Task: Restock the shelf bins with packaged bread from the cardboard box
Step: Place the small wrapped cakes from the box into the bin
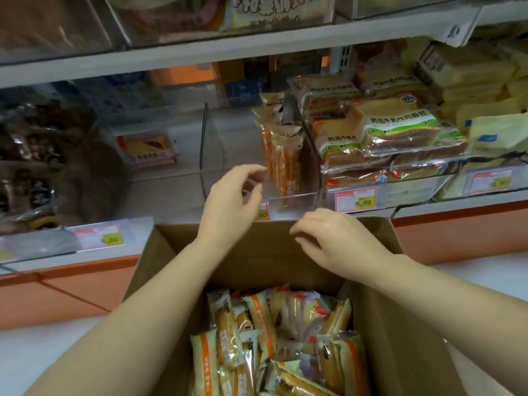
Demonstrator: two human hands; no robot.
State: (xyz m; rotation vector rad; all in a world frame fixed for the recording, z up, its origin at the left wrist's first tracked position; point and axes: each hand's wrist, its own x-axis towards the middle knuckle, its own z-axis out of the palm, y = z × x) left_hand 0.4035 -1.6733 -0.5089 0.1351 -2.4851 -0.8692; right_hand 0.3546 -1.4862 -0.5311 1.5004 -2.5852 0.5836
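Empty left hand [233,195] at clear bin [203,155] front edge, bin's left side bare.

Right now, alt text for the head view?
Two empty hands, left hand and right hand, hover open between a cardboard box of packaged bread and a clear shelf bin holding a few upright orange-striped packs.

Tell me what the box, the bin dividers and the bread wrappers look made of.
Box: matte brown corrugated cardboard, creased at its folds. Bin dividers: clear rigid plastic, likely acrylic; the shelf shows through. Bread wrappers: thin glossy plastic film, crinkled, catching glare.
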